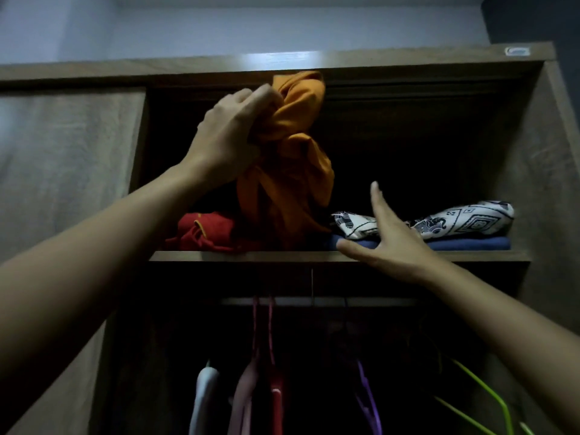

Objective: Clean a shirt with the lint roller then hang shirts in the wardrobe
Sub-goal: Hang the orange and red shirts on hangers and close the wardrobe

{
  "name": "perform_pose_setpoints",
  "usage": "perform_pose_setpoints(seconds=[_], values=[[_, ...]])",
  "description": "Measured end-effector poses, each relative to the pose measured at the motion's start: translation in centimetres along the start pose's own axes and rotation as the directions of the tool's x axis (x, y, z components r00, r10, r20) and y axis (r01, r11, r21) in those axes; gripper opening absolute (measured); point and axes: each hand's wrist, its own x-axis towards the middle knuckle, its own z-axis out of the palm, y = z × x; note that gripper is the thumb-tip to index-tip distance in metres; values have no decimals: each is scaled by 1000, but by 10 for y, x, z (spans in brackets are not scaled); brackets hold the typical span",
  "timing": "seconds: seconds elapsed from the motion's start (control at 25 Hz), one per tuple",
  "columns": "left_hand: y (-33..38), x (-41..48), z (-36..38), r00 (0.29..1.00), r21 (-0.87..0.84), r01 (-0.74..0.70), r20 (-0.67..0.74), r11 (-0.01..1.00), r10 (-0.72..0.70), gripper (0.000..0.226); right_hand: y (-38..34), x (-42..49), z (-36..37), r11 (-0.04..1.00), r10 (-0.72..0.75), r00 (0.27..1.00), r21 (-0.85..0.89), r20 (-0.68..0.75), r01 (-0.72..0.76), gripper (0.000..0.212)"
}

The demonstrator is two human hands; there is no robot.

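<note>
I look up into a wooden wardrobe [533, 171] with its top shelf [282, 255] at arm's reach. My left hand [229, 133] is raised high and clenched on a bunched orange shirt [292, 171], which hangs from my fist down to the shelf. My right hand [389, 237] is open, fingers spread, just in front of a folded white-and-black patterned garment [464, 219] lying on a folded blue one [464, 244]. A crumpled red garment [204, 232] lies at the shelf's left. No lint roller is in view.
Below the shelf runs a hanging rail [314, 301] with pink and red hangers [263, 340], a purple hanger [367, 400] and a green hanger [483, 394]; pale clothes hang low at the left. A sliding door [62, 171] covers the wardrobe's left part.
</note>
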Motion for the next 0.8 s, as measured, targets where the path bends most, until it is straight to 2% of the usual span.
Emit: perform_pose_setpoints(seconds=[0.08,0.16,0.2,0.28,0.32,0.4,0.48,0.56,0.68,0.72,0.76,0.8], values=[[15,-5,-23,995,-36,30,-91,999,-33,54,-32,-19,-4,984,-57,979,155,-197,88,127],[32,-11,-42,986,-157,87,-125,984,-107,57,-65,-37,-14,956,-138,915,192,-378,224,126],[40,-14,-51,981,-246,140,-95,959,-168,59,-80,-45,-19,939,-191,876,177,-443,295,123],[54,-28,-64,959,-408,267,21,873,-284,61,-101,-63,-20,918,-307,822,80,-479,389,116],[61,-36,-68,946,-470,314,84,825,-313,59,-104,-71,-18,914,-347,819,32,-457,405,114],[73,-59,-68,889,-550,457,282,699,-360,53,-102,-90,-10,933,-339,872,-6,-353,360,109],[87,-89,-61,754,-562,656,516,504,-406,43,-88,-111,-4,966,-249,942,7,-227,257,100],[101,-122,-49,628,-533,777,688,335,-363,32,-75,-136,-1,984,-177,981,-14,-74,176,87],[119,-171,-32,426,-390,904,860,176,-281,20,-67,-170,3,984,-139,980,-89,146,153,50],[123,-187,-27,359,-329,931,902,158,-238,34,-66,-178,3,978,-127,977,-140,171,152,36],[127,-200,-23,287,-267,955,939,127,-191,60,-65,-186,1,972,-102,978,-190,179,137,25],[129,-214,-18,230,-222,973,963,70,-142,77,-61,-193,-2,968,-65,982,-227,175,104,19]])
